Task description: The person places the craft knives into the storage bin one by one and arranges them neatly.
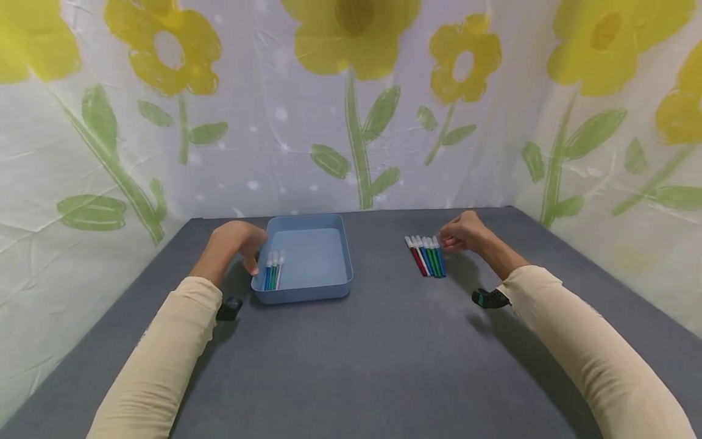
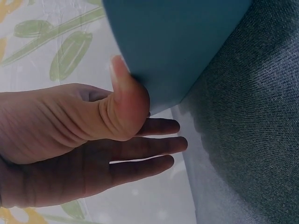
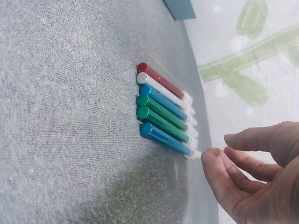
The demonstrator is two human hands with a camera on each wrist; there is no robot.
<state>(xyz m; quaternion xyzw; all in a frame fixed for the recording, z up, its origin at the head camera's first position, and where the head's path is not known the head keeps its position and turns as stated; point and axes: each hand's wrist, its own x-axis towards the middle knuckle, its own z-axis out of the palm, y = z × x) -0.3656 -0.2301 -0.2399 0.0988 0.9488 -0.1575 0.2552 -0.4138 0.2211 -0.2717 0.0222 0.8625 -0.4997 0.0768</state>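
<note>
A: How is the left hand [image 1: 237, 241] positioned?

B: It is placed at the left side of the blue tray [image 1: 307, 294]. Three fingers are extended and nothing is seen gripped; the thumb is set against the outer wall (any pressure cannot be told).

A: And the contents?

B: Three markers [image 1: 273, 278] are laid side by side at the tray's near left.

A: The right hand [image 1: 466, 231]?

B: Its fingers are loosely bent, a gap being left before the thumb; nothing is held. Six markers [image 3: 163, 112] are arranged at its left in a row, caps far, the rightmost blue one being nearest (contact cannot be confirmed).
</note>
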